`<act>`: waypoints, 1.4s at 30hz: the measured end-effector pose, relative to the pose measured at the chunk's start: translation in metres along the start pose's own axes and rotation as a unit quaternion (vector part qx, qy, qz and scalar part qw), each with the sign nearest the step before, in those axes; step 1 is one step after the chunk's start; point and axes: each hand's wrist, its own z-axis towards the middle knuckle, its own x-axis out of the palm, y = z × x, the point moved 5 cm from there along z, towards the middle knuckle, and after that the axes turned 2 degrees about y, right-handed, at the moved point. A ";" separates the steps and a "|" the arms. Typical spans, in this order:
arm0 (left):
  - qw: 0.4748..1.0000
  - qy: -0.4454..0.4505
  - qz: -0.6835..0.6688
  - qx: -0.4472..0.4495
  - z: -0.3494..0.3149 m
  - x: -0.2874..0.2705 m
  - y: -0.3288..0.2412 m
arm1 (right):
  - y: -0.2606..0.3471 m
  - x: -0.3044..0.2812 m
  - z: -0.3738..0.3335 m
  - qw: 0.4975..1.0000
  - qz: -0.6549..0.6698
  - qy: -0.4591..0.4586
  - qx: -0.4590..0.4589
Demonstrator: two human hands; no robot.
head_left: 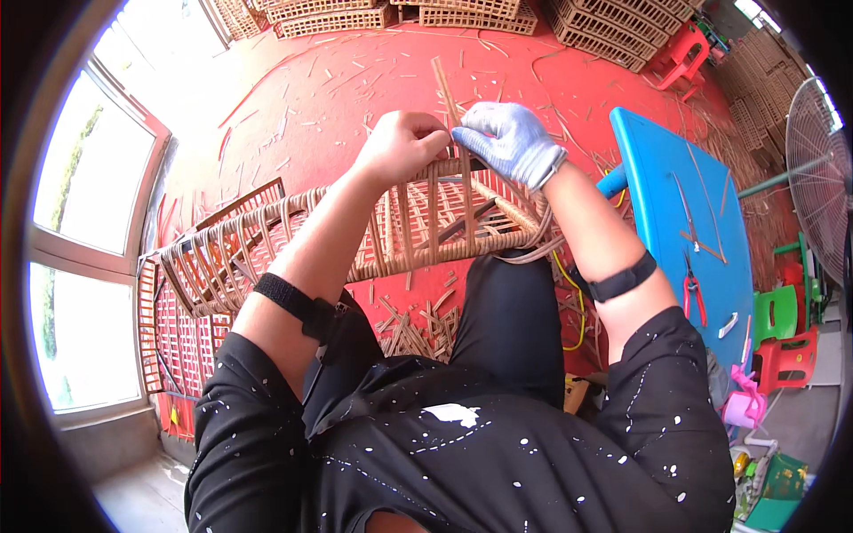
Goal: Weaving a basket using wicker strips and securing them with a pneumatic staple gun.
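A long woven rattan frame (388, 264) lies across in front of my knees, with brown strips wound around its rails. My bare left hand (402, 149) is closed at the far rail, its thumb and fingers pinching a flat rattan strip (442, 82). The strip's free end sticks up beyond both hands, and its lower part hangs down across the frame. On the other side of the strip, my right hand (511, 144), in a pale blue-grey glove, pinches it with closed fingertips. The fingertips partly cover the strip where it meets the rail.
At right a blue table (657, 204) carries red-handled pliers (693, 289) and a long thin metal tool (686, 209). Cut strips (426, 329) litter the red floor. Stacked woven pieces (613, 27) stand at the back. A fan (817, 169) and small plastic stools (786, 360) are farther right.
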 end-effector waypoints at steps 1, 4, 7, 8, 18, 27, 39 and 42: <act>1.000 -0.005 -0.008 0.001 -0.001 0.000 0.000 | 0.009 -0.005 -0.003 0.996 -0.042 -0.052 -0.067; 1.000 0.012 -0.004 0.005 -0.002 0.000 -0.003 | 0.008 0.002 -0.002 0.997 -0.042 -0.056 0.029; 1.000 -0.001 -0.016 -0.010 -0.005 0.000 -0.006 | -0.007 0.015 0.004 0.984 0.005 0.046 0.175; 1.000 -0.015 0.010 0.000 -0.007 0.000 -0.008 | -0.011 0.017 0.007 0.976 -0.017 0.086 0.199; 0.988 -0.019 0.110 0.106 -0.018 0.005 -0.022 | -0.036 0.026 0.009 0.943 -0.096 0.134 0.289; 0.967 -0.022 0.162 0.197 -0.022 0.013 -0.029 | -0.029 0.031 0.018 0.914 -0.226 0.300 0.154; 0.975 0.116 0.175 0.075 -0.012 0.018 -0.022 | -0.018 -0.020 -0.034 0.946 -0.191 -0.055 0.254; 0.978 0.185 0.090 0.037 -0.004 0.020 -0.015 | 0.025 -0.039 -0.077 0.898 -0.300 -0.320 0.032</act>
